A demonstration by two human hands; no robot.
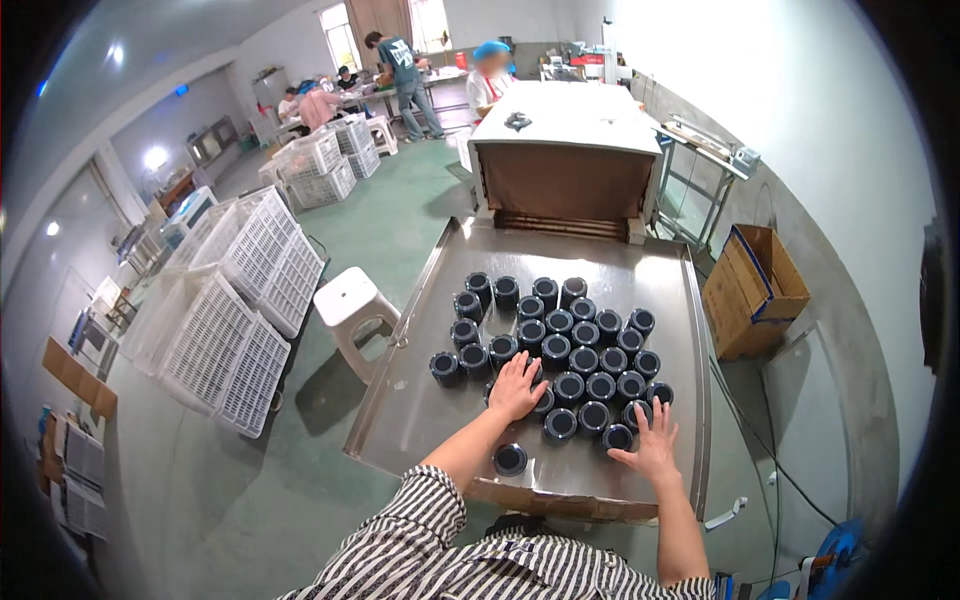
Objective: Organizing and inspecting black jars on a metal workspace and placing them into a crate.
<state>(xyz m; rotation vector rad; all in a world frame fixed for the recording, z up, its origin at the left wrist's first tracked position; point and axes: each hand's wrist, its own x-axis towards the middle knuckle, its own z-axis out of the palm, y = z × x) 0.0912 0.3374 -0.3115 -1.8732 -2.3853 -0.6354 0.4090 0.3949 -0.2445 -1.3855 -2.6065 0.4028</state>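
Observation:
Many dark cylindrical containers with round black tops point(568, 387) stand close together on a stainless steel table point(405, 420) with raised edges. My left hand point(516, 388) lies over the left part of the group, fingers spread, touching or just above a few tops and partly hiding them. At the group's lower right, my right hand point(651, 442) has its fingers apart, thumb by the nearest container point(617, 437) and fingertips beside two others. Neither hand is closed around anything. One container point(511, 459) stands apart near the table's front edge, below my left hand.
A white box-shaped machine point(570, 124) with a brown curtain adjoins the table's far end. A white plastic stool point(352, 300) and stacked white crates point(225, 337) stand left; an open cardboard box point(750, 300) is right. Cables run along the right floor. Several people are farther back.

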